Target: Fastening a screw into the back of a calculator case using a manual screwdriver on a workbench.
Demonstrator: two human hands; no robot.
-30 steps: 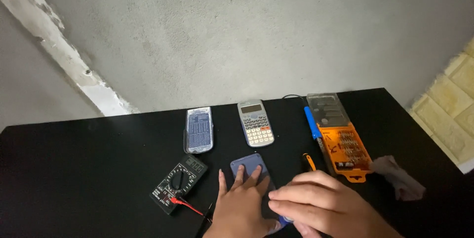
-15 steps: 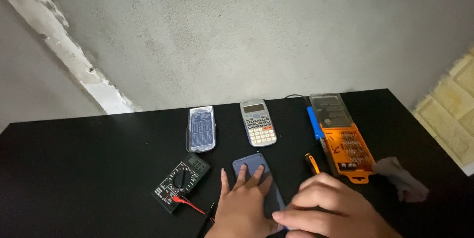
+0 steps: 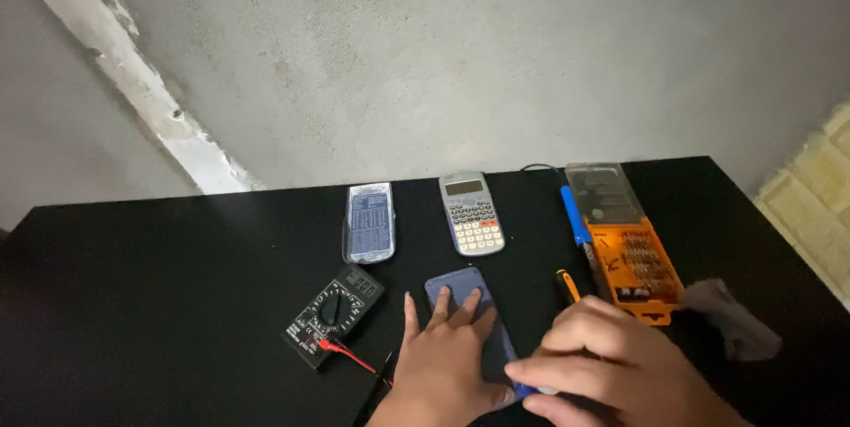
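Black table, near edge: blue case lying flat. Left hand flat on it, fingers spread. Right hand curled at its lower right corner, fingertips pinched on a small blue piece. Left: multimeter. Behind: calculator, clear cover. Right: orange bit box, cloth.

Black table with calculators, multimeter, bit-case.
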